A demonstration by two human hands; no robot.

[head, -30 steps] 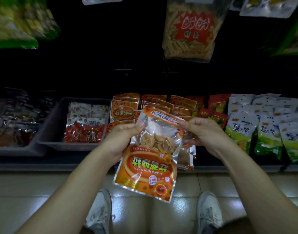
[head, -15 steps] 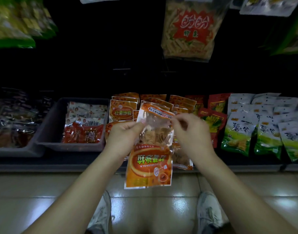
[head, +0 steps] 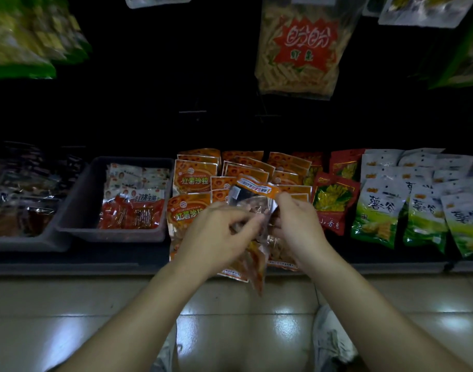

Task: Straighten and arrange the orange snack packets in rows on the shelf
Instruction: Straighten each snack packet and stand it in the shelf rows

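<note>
Left hand (head: 216,234) and right hand (head: 297,224) each clamp their grip on a crumpled orange-and-clear plastic snack packet (head: 252,190); orange foil packets (head: 193,177) behind read 红薯沙拉.

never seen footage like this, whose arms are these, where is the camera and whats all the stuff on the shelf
There is no machine here. These are a person's two bare arms, filmed by a wide-angle camera worn on their head that looks forward and down. That is why the arms reach in from the bottom, and why a shoe shows on the tiled floor.

The left hand and the right hand both grip one orange snack packet, held over the front of the shelf. Behind it, more orange packets lie in overlapping rows.

To their left stands a grey tub holding red-and-white packets. To their right lie red packets, then green-and-white packets. A clear bag of stick snacks hangs above.
</note>
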